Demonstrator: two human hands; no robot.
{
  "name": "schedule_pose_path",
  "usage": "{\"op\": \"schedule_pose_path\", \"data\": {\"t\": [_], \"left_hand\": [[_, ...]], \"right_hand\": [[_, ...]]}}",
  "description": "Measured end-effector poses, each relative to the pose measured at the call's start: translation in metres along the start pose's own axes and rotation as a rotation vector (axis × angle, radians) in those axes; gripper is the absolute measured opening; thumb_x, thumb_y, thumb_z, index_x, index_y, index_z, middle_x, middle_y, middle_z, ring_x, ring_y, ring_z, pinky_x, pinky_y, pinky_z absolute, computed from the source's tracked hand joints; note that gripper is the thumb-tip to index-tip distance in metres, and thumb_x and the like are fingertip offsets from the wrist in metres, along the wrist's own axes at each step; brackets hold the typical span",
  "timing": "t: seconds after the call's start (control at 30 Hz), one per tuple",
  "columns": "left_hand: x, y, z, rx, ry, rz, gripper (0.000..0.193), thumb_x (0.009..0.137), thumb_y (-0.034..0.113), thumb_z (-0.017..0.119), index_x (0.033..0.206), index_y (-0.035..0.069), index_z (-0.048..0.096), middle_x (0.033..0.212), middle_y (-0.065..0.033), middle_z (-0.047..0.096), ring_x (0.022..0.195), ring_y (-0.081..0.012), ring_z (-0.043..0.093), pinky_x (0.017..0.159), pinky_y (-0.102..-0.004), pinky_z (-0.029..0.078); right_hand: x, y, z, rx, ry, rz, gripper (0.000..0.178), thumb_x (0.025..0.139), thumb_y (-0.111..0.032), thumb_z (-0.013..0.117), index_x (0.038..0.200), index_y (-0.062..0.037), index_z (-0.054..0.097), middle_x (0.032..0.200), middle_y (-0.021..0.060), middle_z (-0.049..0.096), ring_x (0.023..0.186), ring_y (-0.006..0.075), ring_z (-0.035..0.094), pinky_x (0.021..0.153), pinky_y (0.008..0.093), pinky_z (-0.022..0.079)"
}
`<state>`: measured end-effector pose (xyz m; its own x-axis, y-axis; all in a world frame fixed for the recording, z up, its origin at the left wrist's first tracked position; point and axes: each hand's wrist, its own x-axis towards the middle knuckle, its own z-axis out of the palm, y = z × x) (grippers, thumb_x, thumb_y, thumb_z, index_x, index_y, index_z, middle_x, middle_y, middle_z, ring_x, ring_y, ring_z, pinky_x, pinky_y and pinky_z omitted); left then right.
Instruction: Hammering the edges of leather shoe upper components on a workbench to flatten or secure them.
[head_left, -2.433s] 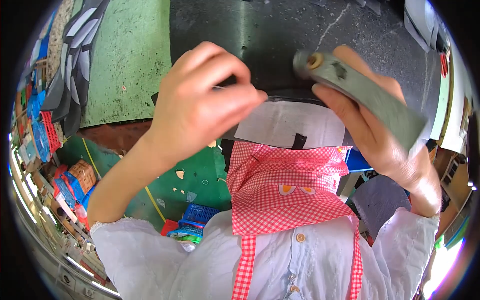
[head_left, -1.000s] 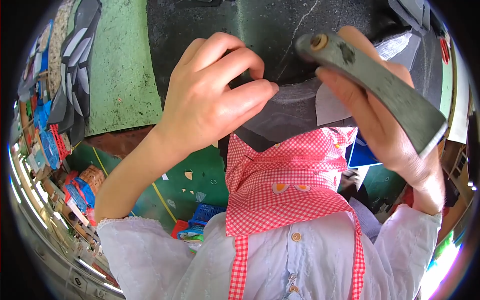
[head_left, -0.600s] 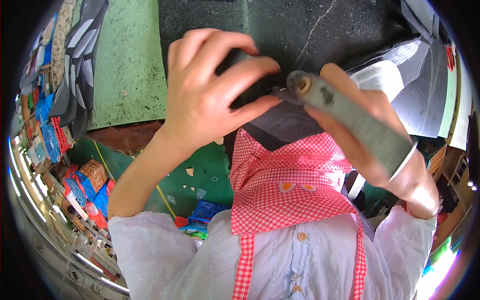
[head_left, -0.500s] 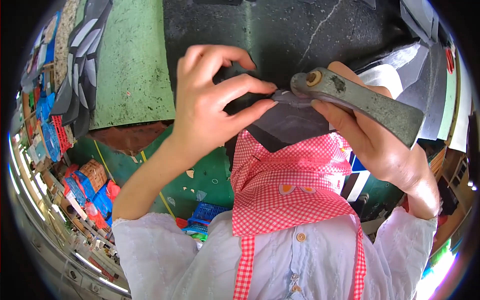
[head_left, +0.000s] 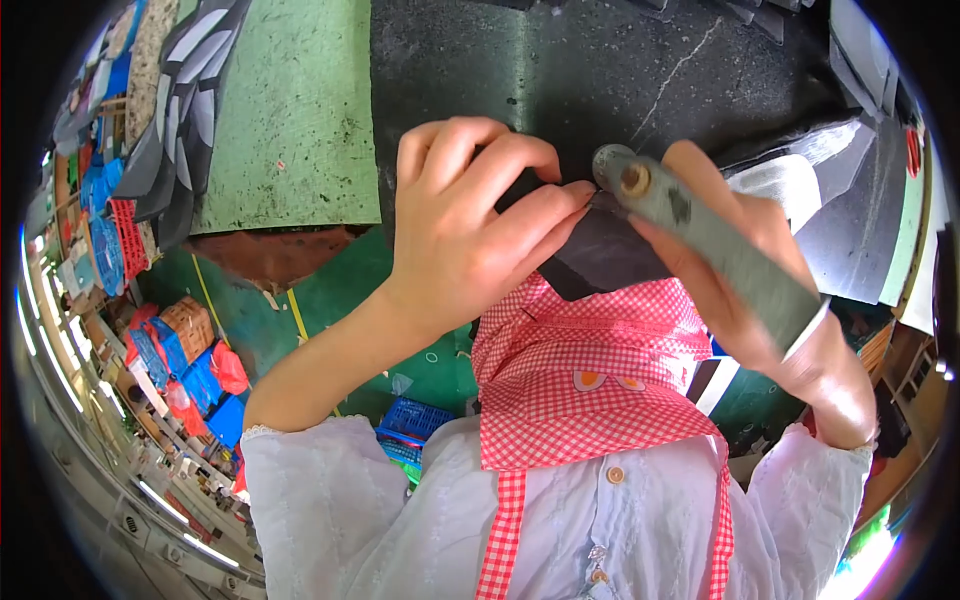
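Note:
My right hand point(head_left: 772, 238) is closed around a hammer, seen from above; its grey metal head point(head_left: 722, 240) has a round face at one end and a flared, flat other end, slightly blurred. The handle is hidden beneath. Close by on the left, my left hand point(head_left: 465, 215) has thumb and forefinger pinched at the edge of a dark, flat sheet-like piece point(head_left: 605, 250), with the other fingers curled. The hammer's round face sits right beside those fingertips, over the piece. Whether it touches cannot be made out. A black worn work surface point(head_left: 500, 70) lies under both hands.
Left of the black surface is a green speckled board point(head_left: 290, 140) with stacked grey-black cut pieces point(head_left: 185, 110) at its far left. More grey pieces and a white piece point(head_left: 785, 190) lie on the right. A blue basket point(head_left: 415, 418) stands low on the green floor point(head_left: 350, 320).
My left hand has moved right and its fingers have drawn in, the pinch now closer to the hammer's round face. The hammer has tilted more steeply. The whole view has shifted slightly.

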<state>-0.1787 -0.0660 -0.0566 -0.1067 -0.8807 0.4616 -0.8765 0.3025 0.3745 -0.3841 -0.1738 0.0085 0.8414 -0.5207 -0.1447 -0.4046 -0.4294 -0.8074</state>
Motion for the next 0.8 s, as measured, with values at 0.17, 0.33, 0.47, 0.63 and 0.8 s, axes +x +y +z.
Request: {"op": "schedule_pose_path", "data": {"t": [0.17, 0.33, 0.47, 0.63, 0.8], "left_hand": [[-0.006, 0.004, 0.0, 0.064, 0.029, 0.032, 0.02, 0.066, 0.018, 0.085, 0.083, 0.018, 0.075, 0.097, 0.0052, 0.065, 0.091, -0.0209, 0.056, 0.085, -0.0392, 0.037], [-0.002, -0.002, 0.002, 0.123, 0.042, 0.076, 0.022, 0.062, 0.019, 0.084, 0.081, 0.018, 0.074, 0.088, 0.0037, 0.06, 0.087, -0.0209, 0.055, 0.084, -0.0393, 0.037], [0.003, -0.003, 0.001, 0.064, 0.07, 0.084, 0.02, 0.063, 0.02, 0.085, 0.077, 0.018, 0.071, 0.083, 0.0025, 0.057, 0.083, -0.0208, 0.054, 0.082, -0.0393, 0.037], [0.017, 0.026, -0.012, -0.145, -0.026, 0.159, 0.012, 0.07, 0.022, 0.08, 0.078, 0.017, 0.072, 0.082, 0.001, 0.054, 0.082, -0.0211, 0.055, 0.077, -0.0401, 0.04], [0.057, 0.079, 0.054, -0.273, 0.156, 0.096, 0.045, 0.079, 0.016, 0.074, 0.123, 0.015, 0.069, 0.104, -0.0024, 0.061, 0.101, -0.0278, 0.058, 0.089, -0.0411, 0.046]], "right_hand": [[-0.002, -0.013, -0.004, 0.079, 0.04, 0.041, 0.015, 0.099, -0.004, 0.062, 0.11, 0.0029, 0.055, 0.073, 0.013, 0.054, 0.059, 0.0196, 0.056, 0.055, 0.0312, 0.042], [0.006, -0.003, -0.012, -0.061, 0.009, -0.054, 0.015, 0.099, -0.003, 0.062, 0.111, 0.0023, 0.055, 0.074, 0.0132, 0.056, 0.06, 0.0164, 0.054, 0.056, 0.0309, 0.043], [0.004, -0.01, -0.008, -0.077, 0.019, -0.022, 0.014, 0.099, -0.003, 0.061, 0.111, 0.0027, 0.057, 0.078, 0.0171, 0.061, 0.063, 0.0276, 0.059, 0.059, 0.036, 0.045], [0.011, -0.005, -0.026, 0.022, 0.125, -0.036, 0.016, 0.096, -0.006, 0.064, 0.11, -0.0017, 0.058, 0.076, 0.0208, 0.06, 0.08, 0.0479, 0.061, 0.067, 0.0415, 0.052], [0.033, -0.017, -0.064, 0.09, 0.202, 0.103, 0.026, 0.102, -0.007, 0.06, 0.125, 0.0057, 0.059, 0.104, 0.0077, 0.068, 0.093, 0.0093, 0.057, 0.086, 0.0276, 0.049]]}}
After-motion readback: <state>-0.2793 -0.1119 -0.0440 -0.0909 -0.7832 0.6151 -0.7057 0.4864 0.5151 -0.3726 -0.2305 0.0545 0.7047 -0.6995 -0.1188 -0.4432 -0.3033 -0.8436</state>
